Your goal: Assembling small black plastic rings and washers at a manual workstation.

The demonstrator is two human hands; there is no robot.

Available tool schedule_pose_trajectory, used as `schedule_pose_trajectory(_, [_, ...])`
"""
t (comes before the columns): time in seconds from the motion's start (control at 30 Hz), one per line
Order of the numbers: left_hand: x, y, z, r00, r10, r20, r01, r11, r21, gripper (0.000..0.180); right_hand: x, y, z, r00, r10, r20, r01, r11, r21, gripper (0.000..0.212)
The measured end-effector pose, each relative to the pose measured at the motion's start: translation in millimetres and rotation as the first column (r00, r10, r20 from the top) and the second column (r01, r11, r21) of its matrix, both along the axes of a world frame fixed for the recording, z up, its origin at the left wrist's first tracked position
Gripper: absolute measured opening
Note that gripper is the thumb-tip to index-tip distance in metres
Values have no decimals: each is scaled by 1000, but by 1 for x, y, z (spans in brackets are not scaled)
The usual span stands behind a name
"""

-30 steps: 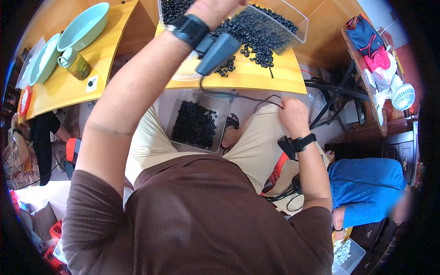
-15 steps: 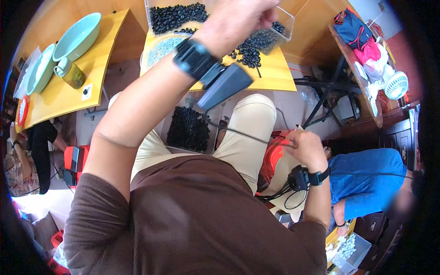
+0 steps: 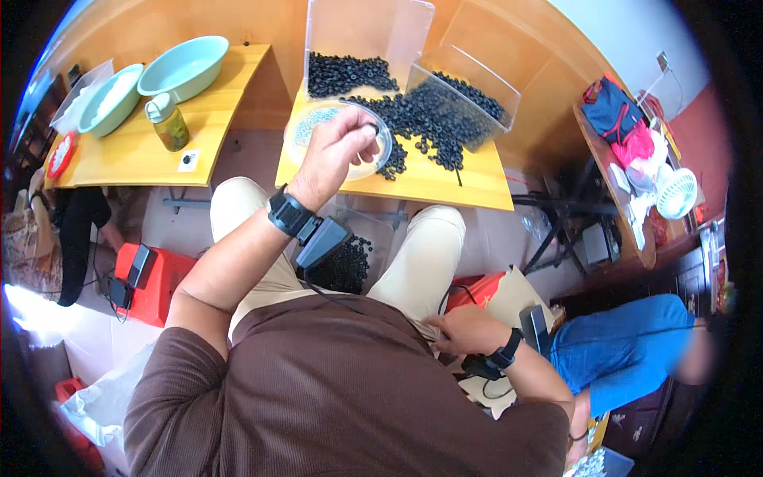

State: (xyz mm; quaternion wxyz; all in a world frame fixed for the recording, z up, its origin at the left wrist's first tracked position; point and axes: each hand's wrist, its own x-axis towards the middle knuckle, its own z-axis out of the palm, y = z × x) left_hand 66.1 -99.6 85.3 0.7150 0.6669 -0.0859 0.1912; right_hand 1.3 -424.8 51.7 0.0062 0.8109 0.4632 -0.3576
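Observation:
My left hand (image 3: 338,151) is closed in a pinch above a clear round tub (image 3: 386,156) on the yellow table. A small black ring (image 3: 374,128) shows at its fingertips. Small silvery pieces (image 3: 311,122) fill part of that tub. Just behind the hand, many black rings (image 3: 429,107) lie heaped on the tabletop. My right hand (image 3: 467,329) is low at my right thigh, by the shirt hem, its fingers apart and pointing left. Nothing shows in it.
Two clear bins (image 3: 367,32) (image 3: 469,119) stand tipped with black rings. Below the table is a box of black pieces (image 3: 342,266). Green basins (image 3: 183,70) and a bottle (image 3: 167,123) are on the left table. A person in blue (image 3: 628,342) sits at right, near a fan (image 3: 676,193).
My left hand has come from the clear bin on the right back over the round tub. My right hand has moved left to my thigh. The view has shifted, showing more of the wall.

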Motion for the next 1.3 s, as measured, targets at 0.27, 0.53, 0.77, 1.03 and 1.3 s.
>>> schedule_pose_trajectory(0.27, [-1,30,-29,988,151,-42,-148,986,77,17,48,60,27,933,229,277,-232,972,-24,46])
schedule_pose_trajectory(0.53, [38,47,-64,981,145,-131,-155,986,-69,16,121,138,82,953,155,261,-289,730,620,31])
schedule_pose_trajectory(0.77, [83,47,-71,992,50,-116,-69,984,-164,17,223,188,30,607,-247,-755,795,180,580,18])
schedule_pose_trajectory(1.03, [124,54,-62,996,2,-92,-17,986,-167,20,240,209,-31,683,-505,-529,638,59,768,9])
schedule_pose_trajectory(1.3, [121,39,-87,937,-201,-286,85,925,-369,20,290,205,-40,729,-606,318,194,629,753,7])
